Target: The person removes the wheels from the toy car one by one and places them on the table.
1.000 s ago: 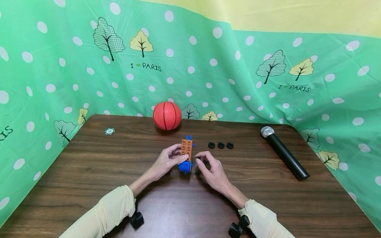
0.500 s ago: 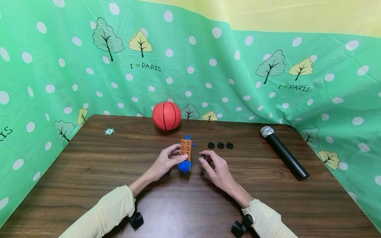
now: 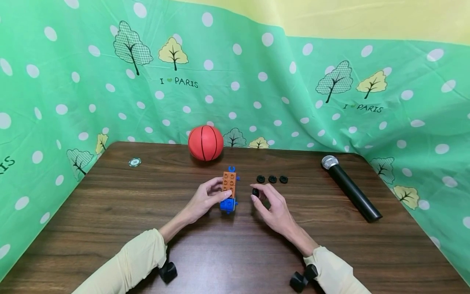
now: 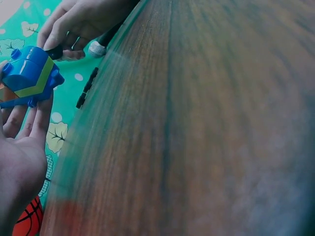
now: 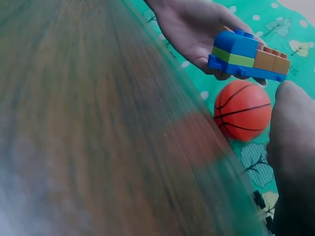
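My left hand (image 3: 202,201) grips a toy block car (image 3: 229,179) from its left side, thumb on top. The car has orange studded bricks, a blue cab and a blue hook at its far end. A lime green layer shows under the blue block (image 5: 236,45) in the right wrist view. Small blue pegs stick out along the car's right side, with no wheels on them. To the right, apart from the car, my right hand (image 3: 274,209) pinches a small black wheel (image 3: 255,192) between thumb and fingers. The left wrist view shows that wheel (image 4: 55,52) partly hidden.
Three black wheels (image 3: 272,179) lie in a row beyond my right hand. A red toy basketball (image 3: 206,143) sits at the table's back edge. A microphone (image 3: 352,190) lies at right, and a poker chip (image 3: 135,162) at back left. A green curtain (image 3: 235,73) hangs behind.
My right hand has drawn back to the right, away from the car's side, carrying the black wheel. The left hand and the car have stayed almost still.
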Available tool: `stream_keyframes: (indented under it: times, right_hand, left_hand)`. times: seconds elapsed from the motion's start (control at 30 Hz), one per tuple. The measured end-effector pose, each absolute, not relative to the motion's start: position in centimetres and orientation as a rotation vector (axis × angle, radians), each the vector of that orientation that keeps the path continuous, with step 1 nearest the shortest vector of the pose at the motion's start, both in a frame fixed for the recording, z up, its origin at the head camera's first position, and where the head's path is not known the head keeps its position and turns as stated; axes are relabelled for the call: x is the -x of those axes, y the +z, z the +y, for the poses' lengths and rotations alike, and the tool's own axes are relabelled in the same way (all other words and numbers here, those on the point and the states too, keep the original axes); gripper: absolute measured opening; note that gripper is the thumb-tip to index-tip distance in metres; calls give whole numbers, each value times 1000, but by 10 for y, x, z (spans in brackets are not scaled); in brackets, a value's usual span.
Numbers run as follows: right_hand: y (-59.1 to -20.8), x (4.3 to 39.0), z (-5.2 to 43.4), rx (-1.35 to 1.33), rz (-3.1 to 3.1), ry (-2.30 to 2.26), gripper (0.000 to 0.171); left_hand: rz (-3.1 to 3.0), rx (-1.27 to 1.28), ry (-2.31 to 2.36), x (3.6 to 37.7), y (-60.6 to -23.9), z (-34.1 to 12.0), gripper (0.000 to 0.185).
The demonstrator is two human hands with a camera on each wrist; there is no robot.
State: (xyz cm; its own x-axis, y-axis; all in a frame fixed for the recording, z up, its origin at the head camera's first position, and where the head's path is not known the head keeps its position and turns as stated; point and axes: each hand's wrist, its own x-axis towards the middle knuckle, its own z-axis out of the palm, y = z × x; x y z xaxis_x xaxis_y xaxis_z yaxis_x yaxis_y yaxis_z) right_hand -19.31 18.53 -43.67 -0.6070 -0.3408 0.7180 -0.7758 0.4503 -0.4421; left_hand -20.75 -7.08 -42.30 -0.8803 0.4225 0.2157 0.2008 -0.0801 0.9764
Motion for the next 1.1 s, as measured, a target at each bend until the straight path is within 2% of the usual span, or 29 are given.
stream_keyframes:
  times: [0.23,0.77,1.1]
  right_hand:
    - [-437,196,197,-889,-2196,997,38]
    - [-435,207,237,-795,-2226,873,32]
    - [-436,218,264,-647,-2306,839,31]
  left_hand:
    - [2010,-688,2104,208,-424,-71,47]
    - [2002,-684,2102,208,-423,-73,45]
    - [2019,-674,2081,210,-422,-76,45]
